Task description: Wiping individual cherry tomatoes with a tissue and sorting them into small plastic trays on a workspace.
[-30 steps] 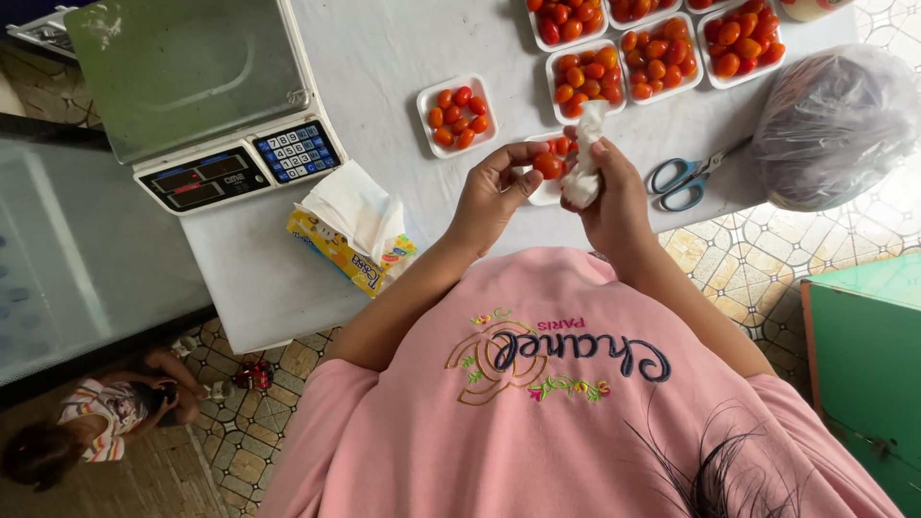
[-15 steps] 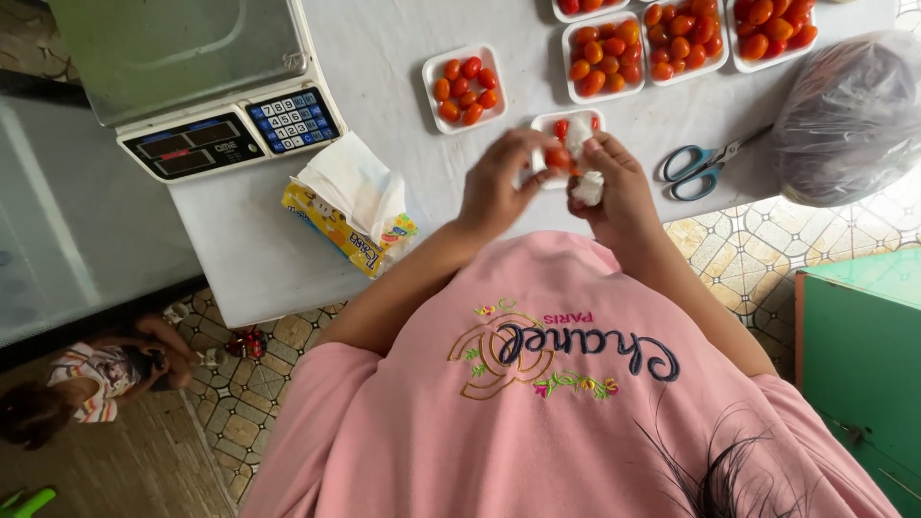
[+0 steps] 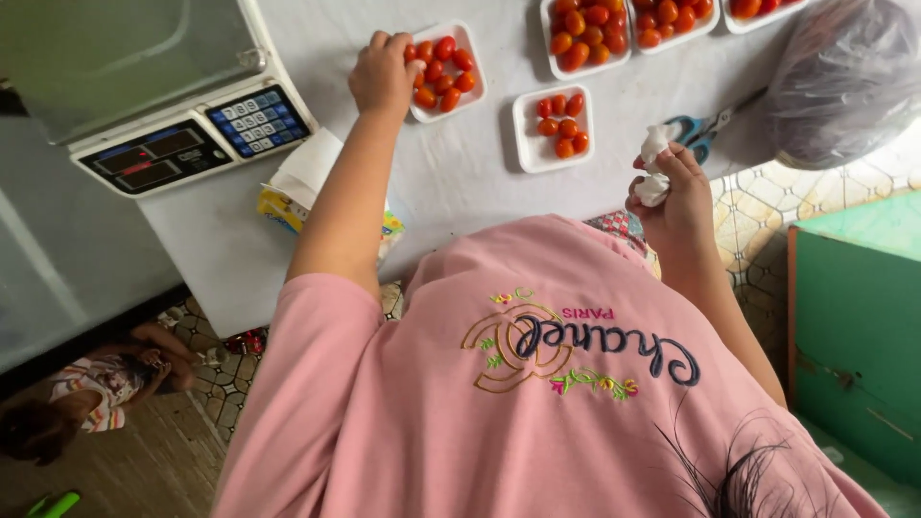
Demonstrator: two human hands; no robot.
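My left hand [image 3: 382,77] reaches out over the white table [image 3: 460,182] and rests on the left edge of a white tray of cherry tomatoes [image 3: 443,69], fingers curled over its rim. My right hand [image 3: 673,187] is held back near my chest, closed around a crumpled white tissue [image 3: 654,165]. Between the two hands lies a smaller white tray [image 3: 554,129] holding several tomatoes. Blue-handled scissors [image 3: 693,131] lie just behind my right hand, partly hidden by it.
A digital scale [image 3: 173,105] stands at the table's left end, with a tissue pack [image 3: 307,187] beside it. More full tomato trays [image 3: 624,29] line the far edge. A plastic bag [image 3: 849,77] sits right. A green cabinet [image 3: 854,336] is below right; a child [image 3: 86,393] sits on the floor left.
My left hand left the tissue and reached out left to the full tomato tray. My right hand drew back with the tissue. The small tray now lies uncovered on the table.
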